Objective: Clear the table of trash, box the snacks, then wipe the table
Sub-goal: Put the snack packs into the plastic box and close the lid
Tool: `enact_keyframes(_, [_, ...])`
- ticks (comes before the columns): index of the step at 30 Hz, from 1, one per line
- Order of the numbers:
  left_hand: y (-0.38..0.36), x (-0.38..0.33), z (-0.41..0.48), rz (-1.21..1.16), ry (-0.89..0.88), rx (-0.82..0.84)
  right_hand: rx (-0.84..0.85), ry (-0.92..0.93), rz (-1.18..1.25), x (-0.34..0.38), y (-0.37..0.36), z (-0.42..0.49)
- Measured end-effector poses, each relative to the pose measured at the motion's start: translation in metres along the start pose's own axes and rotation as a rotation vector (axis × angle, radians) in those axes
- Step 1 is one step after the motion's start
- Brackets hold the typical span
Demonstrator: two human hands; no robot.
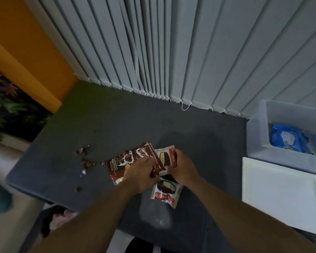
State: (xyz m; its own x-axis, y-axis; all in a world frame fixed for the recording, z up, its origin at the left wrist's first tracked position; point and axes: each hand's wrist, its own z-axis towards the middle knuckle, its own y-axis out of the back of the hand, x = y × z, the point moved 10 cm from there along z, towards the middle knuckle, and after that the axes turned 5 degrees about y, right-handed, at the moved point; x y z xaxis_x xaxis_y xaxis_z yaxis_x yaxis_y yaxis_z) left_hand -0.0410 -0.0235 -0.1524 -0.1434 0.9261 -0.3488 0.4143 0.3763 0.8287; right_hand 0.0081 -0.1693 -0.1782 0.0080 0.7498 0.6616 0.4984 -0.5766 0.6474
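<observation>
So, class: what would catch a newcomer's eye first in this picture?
The left hand and right hand grip snack wrappers in the middle of the table. Brown cereal bits lie scattered to their left, and a blue packet sits in the clear box at the right.

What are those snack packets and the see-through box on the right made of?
The Koko packet and the Choco Pie packet are probably thin printed plastic film with a glossy finish: they crease and catch the light. The box looks like rigid translucent plastic, slightly frosted: its walls are hazy, smooth and hold straight edges.
</observation>
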Motion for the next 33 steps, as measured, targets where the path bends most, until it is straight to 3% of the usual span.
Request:
enact_keyframes(10, [-0.044, -0.033, -0.001, 0.177, -0.214, 0.217, -0.055, -0.078, 0.003, -0.019, 0.028, 0.008])
enact_keyframes(13, [-0.047, -0.039, 0.002, 0.205, -0.207, 0.271, -0.099, -0.077, 0.018, -0.028, 0.045, 0.004])
enact_keyframes(18, [-0.045, -0.039, 0.006, 0.027, -0.103, 0.319, -0.154, -0.075, 0.076, -0.047, 0.076, -0.010])
enact_keyframes(24, [-0.003, -0.058, 0.024, -0.181, 0.034, 0.151, -0.303, -0.038, 0.096, -0.063, 0.142, -0.029])
enact_keyframes(29, [0.041, -0.099, 0.055, -0.274, 0.044, 0.002, -0.590, 0.083, 0.117, -0.053, 0.224, -0.052])
enact_keyframes(33, [0.071, -0.150, 0.081, -0.335, 0.009, -0.087, -0.830, 0.061, 0.213, -0.069, 0.293, -0.077])
